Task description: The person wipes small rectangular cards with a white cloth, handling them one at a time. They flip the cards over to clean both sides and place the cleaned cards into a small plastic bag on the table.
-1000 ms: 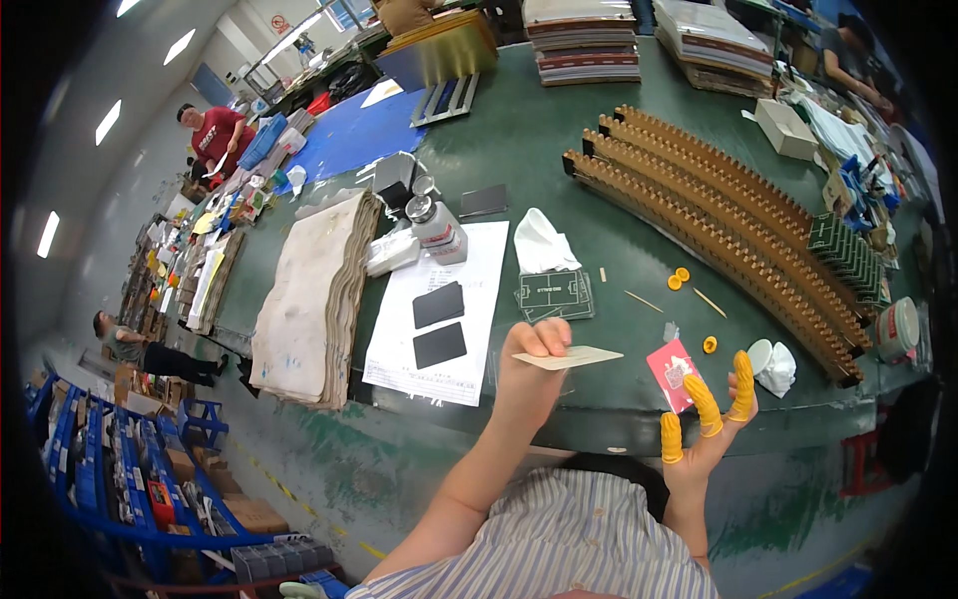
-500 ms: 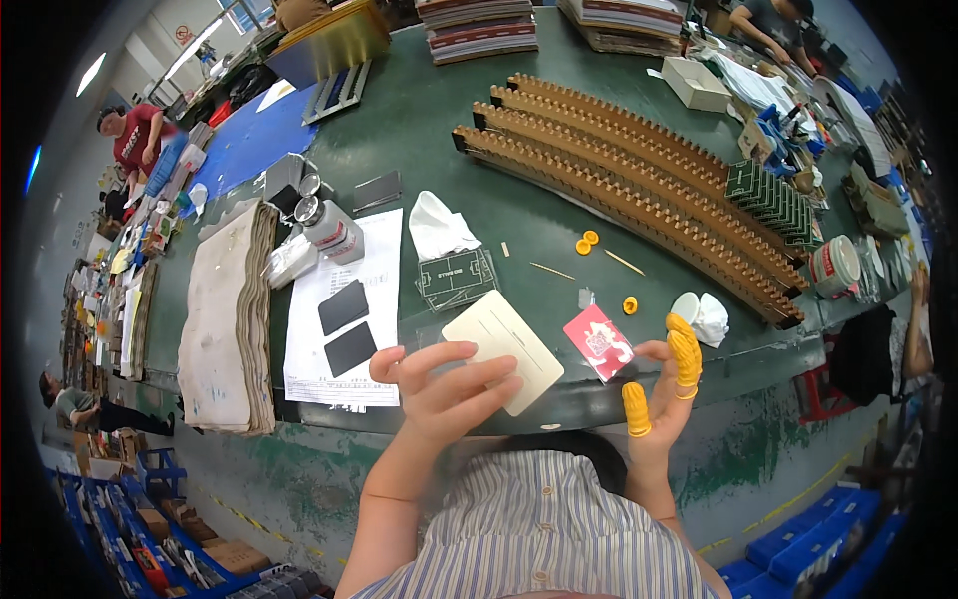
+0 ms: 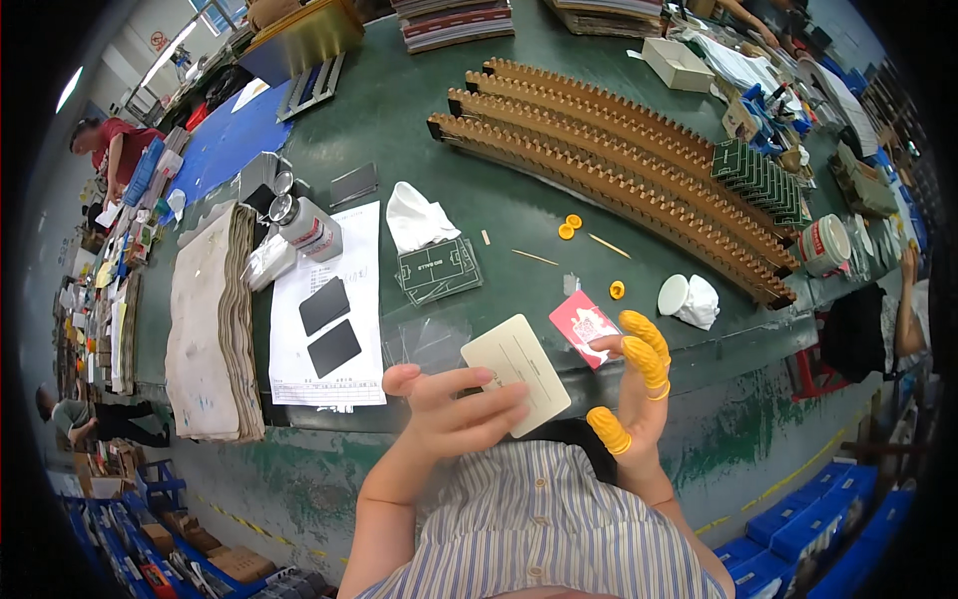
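Note:
Fingers of my left hand (image 3: 459,404) grip a cream card (image 3: 529,364) with rounded corners and thin printed lines, above the table's near edge. What lies under those fingers is hidden. To its right, my right hand (image 3: 639,399) is open, fingers apart, with yellow finger cots on some of them. One bare fingertip overlaps the lower corner of a pink and white card (image 3: 581,327) on the table; I cannot tell whether it touches. A clear plastic sheet (image 3: 429,339) lies left of the cream card. Farther back sit green cards with white field lines (image 3: 439,272).
Long brown notched racks (image 3: 599,165) cross the far right, with green cards (image 3: 758,180) standing in one end. Loose yellow finger cots (image 3: 617,291), a white round lid (image 3: 674,295) and a white tub (image 3: 825,245) sit rightward. Leftward are black cards (image 3: 334,347), a metal-topped bottle (image 3: 309,230) and stacked sheets (image 3: 210,319).
My left hand has drawn the cream card toward me and slightly right. My right hand has shifted left, its fingertip now over the pink card's corner. The whole view has shifted slightly.

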`<move>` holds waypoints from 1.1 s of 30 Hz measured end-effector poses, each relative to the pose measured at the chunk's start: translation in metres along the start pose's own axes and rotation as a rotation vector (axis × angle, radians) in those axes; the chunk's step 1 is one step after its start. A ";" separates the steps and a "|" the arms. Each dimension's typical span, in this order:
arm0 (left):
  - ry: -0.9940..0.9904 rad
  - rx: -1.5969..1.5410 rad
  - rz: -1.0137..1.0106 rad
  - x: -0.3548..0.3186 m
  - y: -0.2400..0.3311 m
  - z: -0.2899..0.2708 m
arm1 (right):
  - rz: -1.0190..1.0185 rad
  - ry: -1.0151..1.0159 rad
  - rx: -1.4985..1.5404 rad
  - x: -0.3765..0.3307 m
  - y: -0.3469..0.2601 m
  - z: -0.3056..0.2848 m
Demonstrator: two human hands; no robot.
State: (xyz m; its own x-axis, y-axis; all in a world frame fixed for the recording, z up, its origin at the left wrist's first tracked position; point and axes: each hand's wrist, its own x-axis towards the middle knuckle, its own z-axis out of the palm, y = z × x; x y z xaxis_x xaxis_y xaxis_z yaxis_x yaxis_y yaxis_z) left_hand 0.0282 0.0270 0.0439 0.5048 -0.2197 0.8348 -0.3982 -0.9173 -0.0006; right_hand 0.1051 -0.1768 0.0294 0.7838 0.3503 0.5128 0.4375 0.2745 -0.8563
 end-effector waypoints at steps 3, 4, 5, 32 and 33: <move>-0.017 -0.053 -0.016 0.005 0.004 -0.001 | 0.021 0.006 0.014 -0.001 -0.001 0.001; -0.019 -0.076 -0.025 0.007 0.005 -0.001 | 0.009 0.003 -0.036 -0.001 0.000 0.000; -0.024 -0.178 -0.099 0.007 0.005 0.001 | -0.003 0.000 -0.087 -0.002 0.001 -0.002; -0.390 -0.522 -0.578 0.026 0.020 0.007 | -0.019 -0.012 -0.096 -0.005 0.001 0.017; -0.389 -0.517 -0.565 0.026 0.018 0.007 | -0.003 0.010 -0.059 -0.005 0.002 0.016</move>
State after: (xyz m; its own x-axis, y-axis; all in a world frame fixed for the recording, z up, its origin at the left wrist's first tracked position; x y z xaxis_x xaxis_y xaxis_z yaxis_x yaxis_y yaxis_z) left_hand 0.0399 0.0028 0.0616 0.9216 0.0390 0.3861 -0.2596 -0.6776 0.6881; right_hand 0.0945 -0.1634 0.0259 0.7864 0.3407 0.5153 0.4651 0.2225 -0.8568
